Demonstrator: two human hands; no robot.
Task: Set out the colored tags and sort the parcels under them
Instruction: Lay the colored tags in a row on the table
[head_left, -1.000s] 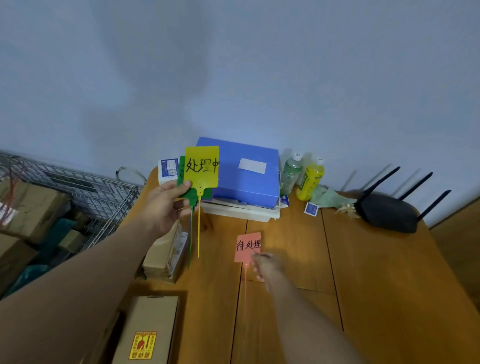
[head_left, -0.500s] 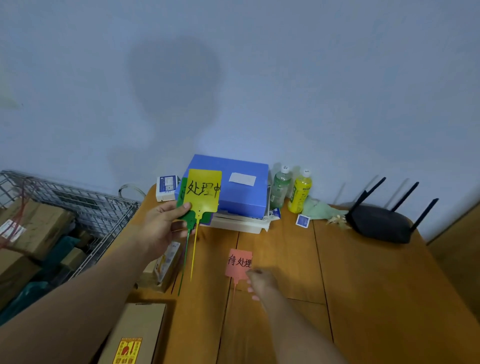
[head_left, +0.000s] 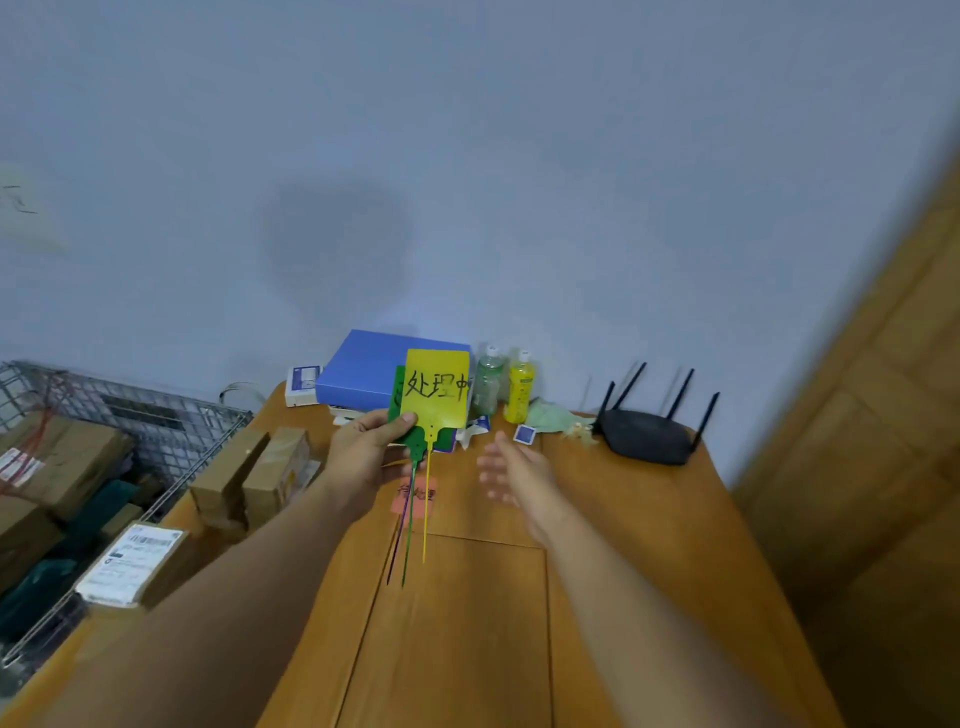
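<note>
1. The yellow tag (head_left: 436, 389), handwritten in black, is held upright in the air in front of a blue box (head_left: 363, 369). A green tag (head_left: 398, 402) is fanned behind it. Their thin straps hang down beside a darker purple strap, so a third tag may be hidden.
2. The left hand (head_left: 369, 452) pinches the fan at its lower left corner, thumb on the front. This probably keeps the faces readable.
3. The right hand (head_left: 514, 467), at the yellow tag's 4 o'clock, hovers spread and blurred, holding nothing. It seems ready to take a tag.
4. A red tag (head_left: 415, 493) lies flat on the table (head_left: 467, 623) at 6 o'clock, seemingly the first heading laid.
5. Cardboard parcels (head_left: 260, 467) wait at 8 o'clock, with more in the wire basket (head_left: 156, 410) at 9 o'clock. None sits under a tag yet.
6. Two bottles (head_left: 504, 384) and a router (head_left: 649, 436) line the wall towards 3 o'clock.
</note>
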